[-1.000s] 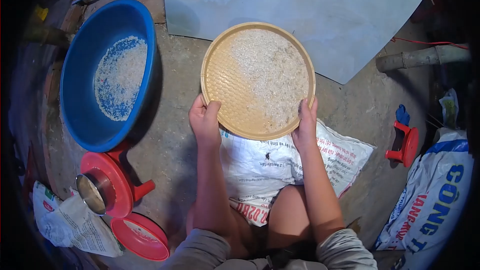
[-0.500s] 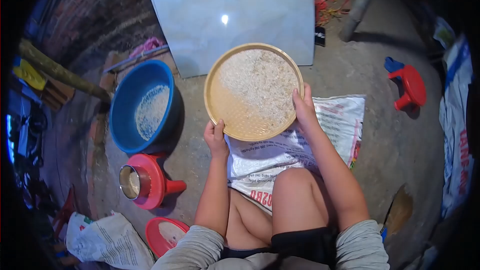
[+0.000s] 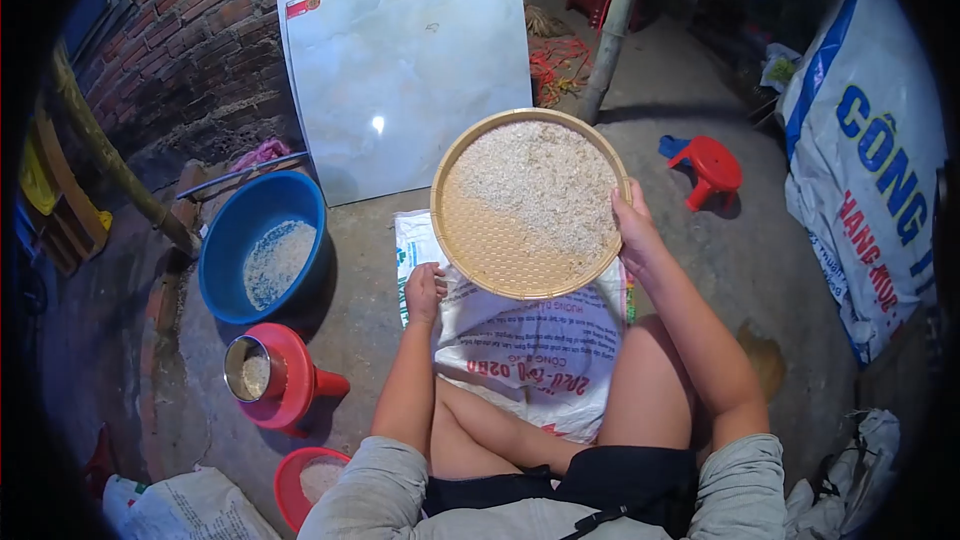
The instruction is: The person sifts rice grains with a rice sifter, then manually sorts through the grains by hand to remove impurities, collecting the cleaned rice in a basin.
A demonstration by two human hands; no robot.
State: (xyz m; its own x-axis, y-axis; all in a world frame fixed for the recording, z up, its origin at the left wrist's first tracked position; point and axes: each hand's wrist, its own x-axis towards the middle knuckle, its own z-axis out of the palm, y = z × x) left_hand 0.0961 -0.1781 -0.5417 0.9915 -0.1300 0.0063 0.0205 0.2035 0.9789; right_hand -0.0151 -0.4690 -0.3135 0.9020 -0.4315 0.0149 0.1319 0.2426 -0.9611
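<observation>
A round woven bamboo winnowing tray (image 3: 490, 250) is held over my lap, with pale broken grain (image 3: 535, 175) heaped across its far and right parts. My right hand (image 3: 637, 225) grips the tray's right rim, thumb on top. Just off the lower left rim is my left hand (image 3: 425, 290), its fingers loosely bent and nothing in them. Under the tray, a printed white sack (image 3: 520, 360) lies spread on the floor between my legs.
To the left stand a blue basin (image 3: 212, 280) with grain, a red stool (image 3: 290, 380) bearing a metal bowl (image 3: 235, 365), and a red basin (image 3: 290, 495). A white panel (image 3: 410, 60) leans ahead. Rightward are another red stool (image 3: 712, 165) and a large sack (image 3: 860, 180).
My left hand has let go of the tray's rim and sits a little apart from it. The grain has spread farther left on the tray. The camera view has shifted.
</observation>
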